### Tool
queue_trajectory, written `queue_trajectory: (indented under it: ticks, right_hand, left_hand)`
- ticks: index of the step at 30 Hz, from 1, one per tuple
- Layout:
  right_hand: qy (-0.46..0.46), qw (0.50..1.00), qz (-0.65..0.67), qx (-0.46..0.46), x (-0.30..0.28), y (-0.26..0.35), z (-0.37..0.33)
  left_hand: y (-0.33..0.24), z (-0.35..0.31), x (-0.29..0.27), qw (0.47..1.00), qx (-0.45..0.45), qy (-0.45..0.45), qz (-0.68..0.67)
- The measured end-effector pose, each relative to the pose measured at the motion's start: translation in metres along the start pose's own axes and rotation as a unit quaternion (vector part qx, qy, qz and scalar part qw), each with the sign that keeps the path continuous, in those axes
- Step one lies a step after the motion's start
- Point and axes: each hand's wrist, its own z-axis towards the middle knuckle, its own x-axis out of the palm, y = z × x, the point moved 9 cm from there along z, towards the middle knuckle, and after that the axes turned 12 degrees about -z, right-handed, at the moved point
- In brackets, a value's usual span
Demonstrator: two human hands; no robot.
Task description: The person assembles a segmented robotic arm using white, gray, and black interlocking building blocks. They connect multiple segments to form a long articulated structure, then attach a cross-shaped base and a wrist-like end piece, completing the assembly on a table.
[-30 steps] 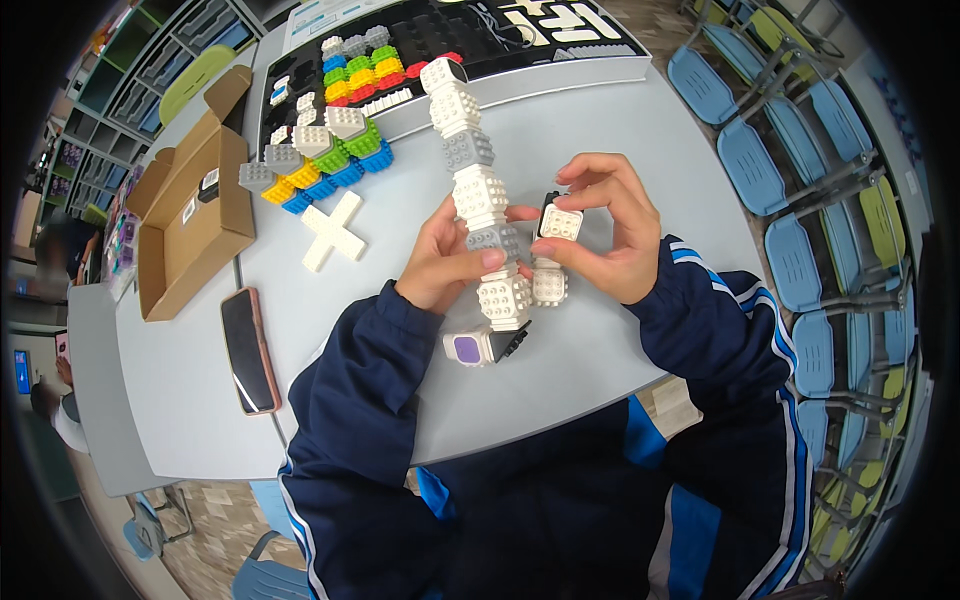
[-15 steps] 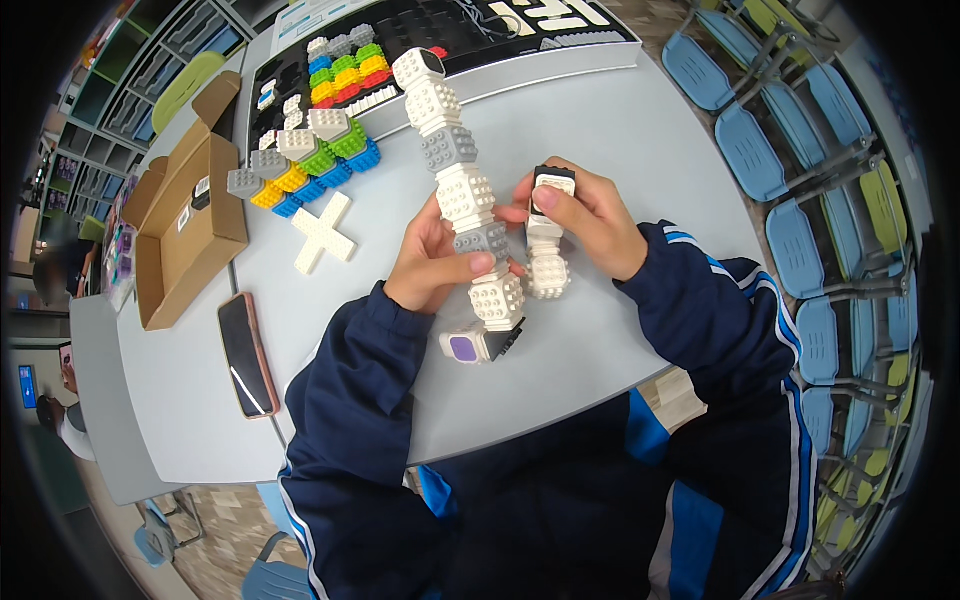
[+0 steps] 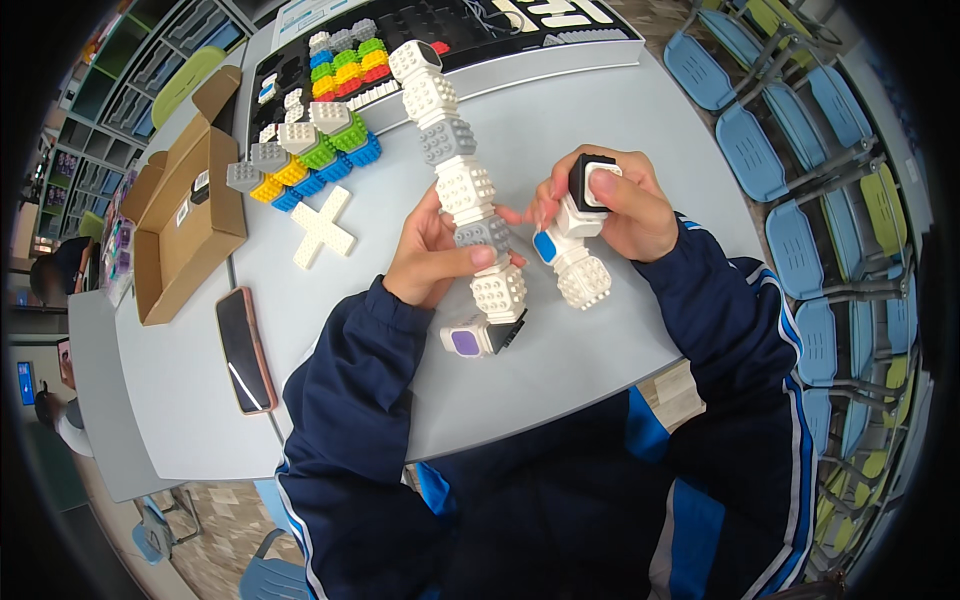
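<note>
My left hand [image 3: 430,255] is closed around the lower part of a long chain of white and grey studded blocks [image 3: 462,190]. At its near end sits a black piece and a white block with a purple face [image 3: 466,342]. To the right, my right hand [image 3: 625,205] grips a shorter chain of white blocks [image 3: 580,275]. This one has a black-rimmed piece [image 3: 592,183] on top, under my thumb, and a blue face on its side. The two chains are apart.
Coloured studded blocks [image 3: 310,165] stand in rows beside a white cross-shaped piece [image 3: 323,228]. A black-lined tray [image 3: 590,55] lies at the back. On the left are an open cardboard box [image 3: 190,245] and a phone [image 3: 245,350]. Stacked blue chairs [image 3: 750,155] stand right.
My right hand has moved slightly right and turned the shorter chain, so its blue face now shows. The long chain's far end has rolled a little in my left hand.
</note>
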Motion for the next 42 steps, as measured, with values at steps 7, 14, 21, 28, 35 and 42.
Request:
queue_trajectory:
  ticks: [7,14,21,28,35,42]
  right_hand:
    - [0.103,0.987,0.122,-0.035,0.005,0.005,0.004]
    - [0.114,0.968,0.223,-0.009,0.008,0.003,0.001]
    - [0.034,0.997,0.035,-0.057,-0.002,0.009,0.005]
    - [0.028,0.997,-0.06,-0.034,0.01,0.016,-0.003]
    - [-0.048,0.966,-0.252,0.037,0.002,0.021,-0.004]
    - [-0.081,0.965,-0.248,0.001,0.008,0.011,-0.008]
  left_hand:
    - [-0.001,0.0,-0.001,1.0,-0.011,-0.001,0.0]
    - [0.001,-0.001,-0.002,1.0,-0.018,-0.01,-0.015]
    - [-0.001,-0.002,-0.002,0.999,-0.004,-0.034,0.037]
    - [-0.021,-0.002,-0.005,0.994,0.046,-0.086,0.056]
    - [-0.061,-0.008,0.03,0.968,0.079,-0.092,0.221]
    - [-0.054,-0.01,0.061,0.948,0.054,-0.11,0.295]
